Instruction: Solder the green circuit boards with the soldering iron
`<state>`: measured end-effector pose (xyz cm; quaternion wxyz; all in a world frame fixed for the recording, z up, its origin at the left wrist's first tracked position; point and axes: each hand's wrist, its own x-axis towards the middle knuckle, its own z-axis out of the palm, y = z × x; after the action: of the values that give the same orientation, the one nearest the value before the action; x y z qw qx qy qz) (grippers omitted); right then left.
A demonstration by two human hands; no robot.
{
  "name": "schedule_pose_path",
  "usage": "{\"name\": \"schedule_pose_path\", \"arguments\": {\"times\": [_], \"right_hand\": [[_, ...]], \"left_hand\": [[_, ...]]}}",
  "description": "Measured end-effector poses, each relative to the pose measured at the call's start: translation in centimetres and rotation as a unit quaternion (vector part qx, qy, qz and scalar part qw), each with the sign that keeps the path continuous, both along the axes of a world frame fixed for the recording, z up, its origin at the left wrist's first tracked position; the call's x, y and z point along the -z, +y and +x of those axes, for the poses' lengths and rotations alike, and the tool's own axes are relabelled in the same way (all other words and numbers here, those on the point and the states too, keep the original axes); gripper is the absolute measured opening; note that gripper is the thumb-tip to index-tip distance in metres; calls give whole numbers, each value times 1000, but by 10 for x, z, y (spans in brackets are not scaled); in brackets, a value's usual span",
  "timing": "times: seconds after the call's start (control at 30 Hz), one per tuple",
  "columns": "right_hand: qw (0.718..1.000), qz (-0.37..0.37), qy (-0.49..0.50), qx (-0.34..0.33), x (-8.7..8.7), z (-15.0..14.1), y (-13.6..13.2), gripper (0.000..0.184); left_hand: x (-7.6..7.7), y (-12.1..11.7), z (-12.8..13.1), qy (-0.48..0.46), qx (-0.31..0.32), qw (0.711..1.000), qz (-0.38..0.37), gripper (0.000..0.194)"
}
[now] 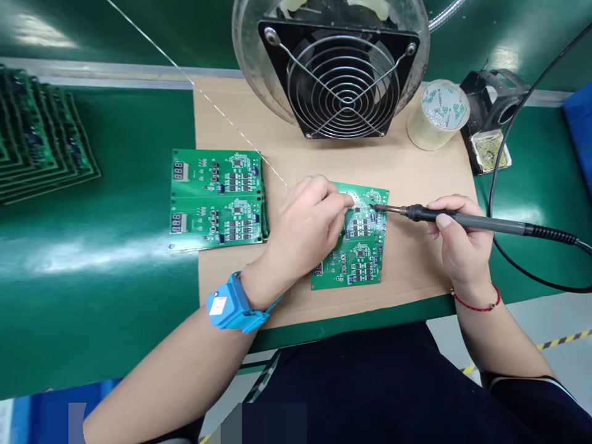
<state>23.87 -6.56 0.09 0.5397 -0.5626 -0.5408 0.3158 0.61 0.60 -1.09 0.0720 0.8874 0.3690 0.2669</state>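
Across the green table (115, 302), cardboard (423, 262) was spread, and on it, in the head view, a circuit board (358, 246) was laid.
By the left hand (305, 222), its fingers pinched narrow over the board's upper part, a thin wire (222, 113) was held. By the right hand (465, 243) a soldering iron (504, 227) was gripped, its tip placed at the board's upper right; whether contact was made could not be told. Similar boards (194, 200) were stacked nearby.

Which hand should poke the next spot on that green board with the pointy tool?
Probably the right hand: it holds the soldering iron, its tip at the circuit board. The left hand is over that board, with a thin wire running to it.
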Motion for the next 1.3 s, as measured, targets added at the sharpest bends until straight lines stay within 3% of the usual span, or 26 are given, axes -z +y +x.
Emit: {"name": "schedule_pose_path", "arguments": {"times": [0.17, 0.4, 0.57, 0.8, 1.3], "right_hand": [[1000, 1, -6, -2, -1, 0, 0, 12], [1000, 1, 2, -3, -1, -1, 0, 11], [1000, 12, -14, 14, 1, 0, 0, 11], [1000, -16, -21, 6, -1, -1, 0, 12], [1000, 10, -21, 15, 1, 0, -1, 12]], "left_hand": [[1, 2, -1, -4, -26, 999, 24, 22], [-3, 2, 2, 0, 0, 999, 35, 21], [-6, 1, 1, -1, -29, 999, 17, 24], [-1, 0, 7, 17, -4, 1000, 16, 25], [1, -2, 11, 21, 31, 999, 14, 26]]}}
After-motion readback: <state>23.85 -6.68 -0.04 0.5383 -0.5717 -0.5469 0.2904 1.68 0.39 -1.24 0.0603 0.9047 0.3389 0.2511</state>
